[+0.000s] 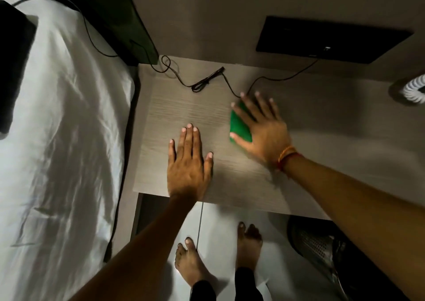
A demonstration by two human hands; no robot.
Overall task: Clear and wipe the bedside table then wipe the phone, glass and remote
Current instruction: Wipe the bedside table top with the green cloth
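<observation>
The bedside table (174, 102) has a pale wood-grain top. My right hand (259, 125) lies flat on it with fingers spread, pressing down a green cloth (238, 125) that shows between thumb and forefinger. My left hand (188, 162) rests palm down on the table near its front edge, fingers together, holding nothing. A black cable (207, 82) with a bundled section lies along the back of the table, close to my right fingertips. No phone, glass or remote is visible on the table.
A bed with a white sheet (57, 139) fills the left side, a dark item (13, 70) lying on it. A black panel (331, 39) sits on the wall behind. A white coiled object (414, 89) is at the far right. Bare feet (193, 264) and a dark bin (322, 245) are below.
</observation>
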